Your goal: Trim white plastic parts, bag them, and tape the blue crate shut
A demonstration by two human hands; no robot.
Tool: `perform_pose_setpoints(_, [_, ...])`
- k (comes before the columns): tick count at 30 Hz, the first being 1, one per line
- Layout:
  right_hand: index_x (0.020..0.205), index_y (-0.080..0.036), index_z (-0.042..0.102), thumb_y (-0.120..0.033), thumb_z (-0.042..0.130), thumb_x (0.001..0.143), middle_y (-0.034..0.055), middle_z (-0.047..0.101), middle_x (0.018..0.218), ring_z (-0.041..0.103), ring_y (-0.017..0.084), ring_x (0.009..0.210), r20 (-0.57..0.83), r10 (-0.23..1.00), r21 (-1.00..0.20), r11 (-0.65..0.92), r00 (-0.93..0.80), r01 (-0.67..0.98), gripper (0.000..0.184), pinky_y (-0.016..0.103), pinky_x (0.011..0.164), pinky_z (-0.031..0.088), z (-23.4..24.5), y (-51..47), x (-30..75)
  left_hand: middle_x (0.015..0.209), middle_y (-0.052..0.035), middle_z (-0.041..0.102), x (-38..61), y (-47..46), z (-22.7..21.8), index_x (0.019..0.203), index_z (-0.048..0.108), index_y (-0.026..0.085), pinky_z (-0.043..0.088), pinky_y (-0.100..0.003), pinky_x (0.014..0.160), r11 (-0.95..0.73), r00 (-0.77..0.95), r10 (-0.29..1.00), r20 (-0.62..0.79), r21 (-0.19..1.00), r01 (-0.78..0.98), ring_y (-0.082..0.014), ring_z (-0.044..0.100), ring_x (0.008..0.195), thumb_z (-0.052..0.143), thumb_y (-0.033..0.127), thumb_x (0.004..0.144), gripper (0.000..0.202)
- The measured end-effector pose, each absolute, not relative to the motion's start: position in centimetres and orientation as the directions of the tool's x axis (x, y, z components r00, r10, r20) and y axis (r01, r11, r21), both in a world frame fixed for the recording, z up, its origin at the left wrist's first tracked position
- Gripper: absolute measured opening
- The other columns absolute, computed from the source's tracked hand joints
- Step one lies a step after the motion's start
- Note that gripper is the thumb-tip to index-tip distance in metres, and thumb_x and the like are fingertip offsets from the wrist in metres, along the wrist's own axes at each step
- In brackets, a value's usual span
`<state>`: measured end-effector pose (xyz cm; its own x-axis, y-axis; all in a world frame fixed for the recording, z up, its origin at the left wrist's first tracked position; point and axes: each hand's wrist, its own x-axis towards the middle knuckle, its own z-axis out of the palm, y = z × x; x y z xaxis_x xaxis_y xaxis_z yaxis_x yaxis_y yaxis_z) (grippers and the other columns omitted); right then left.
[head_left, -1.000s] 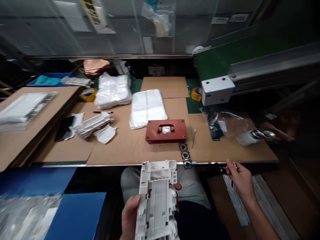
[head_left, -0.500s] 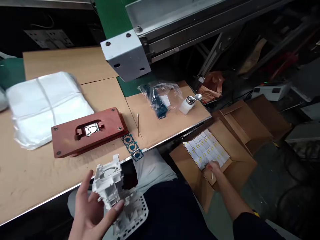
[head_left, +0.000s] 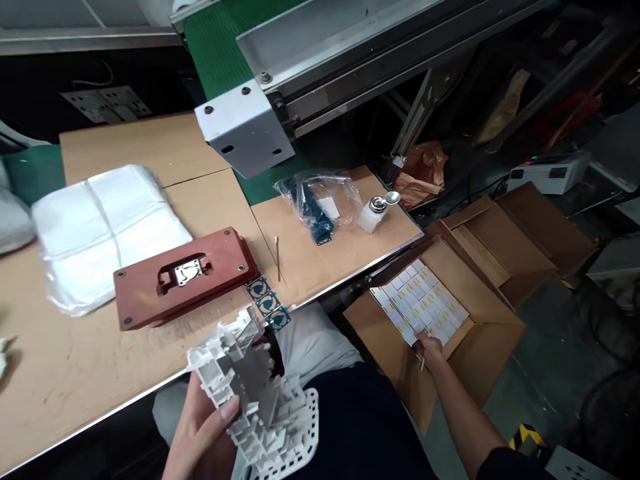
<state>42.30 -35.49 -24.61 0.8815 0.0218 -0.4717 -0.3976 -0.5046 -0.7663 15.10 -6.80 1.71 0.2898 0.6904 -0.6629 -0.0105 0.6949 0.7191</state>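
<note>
My left hand [head_left: 207, 427] is closed around a white plastic housing [head_left: 260, 407], with the thumb pressed on its ribbed side. The housing has many small compartments and a rounded, slotted flange, and it is held tilted above my lap. My right hand [head_left: 429, 348] reaches down into an open cardboard box [head_left: 493, 333], its fingers closed at the near edge of rows of flat white pieces with yellow marks [head_left: 423, 300]. A thin pale stick [head_left: 421, 364] pokes out below those fingers; their grip is partly hidden.
A red fixture block [head_left: 145, 290] with a small metal plate [head_left: 188, 272] sits on the cardboard-covered table. Around it are blue fan-patterned pieces [head_left: 269, 305], a cotton swab [head_left: 277, 257], a wrapped white bundle [head_left: 110, 233], a plastic bag [head_left: 345, 193] and a dispenser bottle [head_left: 373, 215]. A metal bracket [head_left: 245, 133] juts overhead.
My left hand has turned the white housing, so its compartmented side and flange now show more. My right hand stays at the white pieces in the box. The view has shifted slightly.
</note>
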Motion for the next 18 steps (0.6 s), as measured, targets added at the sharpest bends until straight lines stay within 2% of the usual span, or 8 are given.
perform_pose_setpoints(2, [0.112, -0.015, 0.064, -0.035, 0.063, 0.098, 0.0041, 0.068, 0.100, 0.066, 0.014, 0.077, -0.573, -0.058, -0.718, -0.446, 0.817, -0.535, 0.025, 0.029, 0.065, 0.058, -23.8, -36.4, 42.0, 0.113, -0.0031, 0.077, 14.0, -6.3, 1.2, 0.142, 0.054, 0.030, 0.059, -0.043, 0.096, 0.764, 0.268, 0.637, -0.723, 0.639, -0.090, -0.0359, 0.070, 0.110, 0.081, 0.032, 0.067, 0.080])
perform_pose_setpoints(5, [0.095, -0.014, 0.065, -0.034, 0.066, 0.096, -0.0007, 0.065, 0.082, 0.061, 0.010, 0.062, -0.688, -0.028, -0.672, -0.354, 0.725, -0.651, 0.020, 0.023, 0.055, 0.053, -22.2, -37.3, 41.0, 0.102, -0.0062, 0.080, 12.0, -5.6, 0.1, 0.133, 0.064, 0.024, 0.058, -0.045, 0.095, 0.854, 0.308, 0.520, -0.797, 0.478, -0.206, -0.0365, 0.072, 0.106, 0.075, 0.031, 0.070, 0.064])
perform_pose_setpoints(9, [0.077, -0.020, 0.064, -0.032, 0.090, 0.063, 0.0002, 0.068, 0.074, 0.060, 0.013, 0.054, -0.734, 0.173, -0.678, -0.240, 0.656, -0.695, 0.032, 0.020, 0.038, 0.043, -19.0, -35.5, 38.4, 0.102, -0.0137, 0.079, 10.5, -5.7, -0.6, 0.127, 0.067, 0.012, 0.057, -0.048, 0.094, 0.911, 0.474, 0.405, -0.782, 0.298, -0.286, -0.0365, 0.073, 0.102, 0.067, 0.030, 0.076, 0.054])
perform_pose_setpoints(12, [0.083, -0.022, 0.071, -0.029, 0.095, 0.054, -0.0013, 0.070, 0.076, 0.038, 0.004, 0.038, -0.711, 0.384, -0.692, -0.230, 0.590, -0.684, 0.038, 0.018, 0.030, 0.029, -14.4, -30.5, 35.7, 0.106, -0.0129, 0.078, 10.2, -6.5, -0.6, 0.136, 0.059, 0.013, 0.057, -0.045, 0.091, 0.885, 0.477, 0.462, -0.748, 0.347, -0.312, -0.0325, 0.074, 0.097, 0.066, 0.027, 0.080, 0.058])
perform_pose_setpoints(14, [0.089, -0.022, 0.074, -0.029, 0.092, 0.061, -0.0022, 0.066, 0.066, 0.041, 0.005, 0.040, -0.671, 0.590, -0.706, -0.324, 0.449, -0.630, 0.033, 0.018, 0.034, 0.034, -10.5, -26.1, 33.4, 0.108, -0.0092, 0.077, 9.9, -7.3, -0.6, 0.142, 0.054, 0.018, 0.057, -0.043, 0.092, 0.833, 0.411, 0.549, -0.728, 0.437, -0.339, -0.0299, 0.074, 0.097, 0.068, 0.024, 0.080, 0.063])
perform_pose_setpoints(15, [0.092, -0.020, 0.076, -0.030, 0.091, 0.063, -0.0005, 0.067, 0.066, 0.052, 0.010, 0.046, -0.639, 0.678, -0.725, -0.372, 0.364, -0.580, 0.034, 0.021, 0.041, 0.044, -8.6, -23.9, 32.1, 0.110, -0.0075, 0.077, 9.7, -7.6, -0.6, 0.144, 0.051, 0.021, 0.056, -0.042, 0.094, 0.805, 0.377, 0.589, -0.715, 0.477, -0.352, -0.0293, 0.073, 0.099, 0.069, 0.023, 0.080, 0.066])
perform_pose_setpoints(16, [0.095, -0.018, 0.077, -0.030, 0.090, 0.065, 0.0039, 0.072, 0.076, 0.065, 0.017, 0.064, -0.601, 0.758, -0.743, -0.414, 0.253, -0.526, 0.035, 0.026, 0.058, 0.055, -6.8, -21.8, 30.9, 0.112, -0.0065, 0.076, 9.3, -8.0, -0.6, 0.145, 0.050, 0.023, 0.055, -0.041, 0.095, 0.776, 0.349, 0.625, -0.698, 0.510, -0.370, -0.0293, 0.073, 0.101, 0.070, 0.023, 0.079, 0.069])
perform_pose_setpoints(18, [0.097, -0.015, 0.078, -0.032, 0.090, 0.064, 0.0079, 0.076, 0.088, 0.070, 0.024, 0.086, -0.556, 0.826, -0.773, -0.472, 0.094, -0.423, 0.039, 0.034, 0.078, 0.058, -4.4, -18.4, 28.4, 0.116, -0.0059, 0.075, 8.5, -8.7, -0.8, 0.146, 0.049, 0.025, 0.054, -0.041, 0.098, 0.727, 0.316, 0.679, -0.663, 0.548, -0.414, -0.0301, 0.071, 0.106, 0.072, 0.024, 0.079, 0.071])
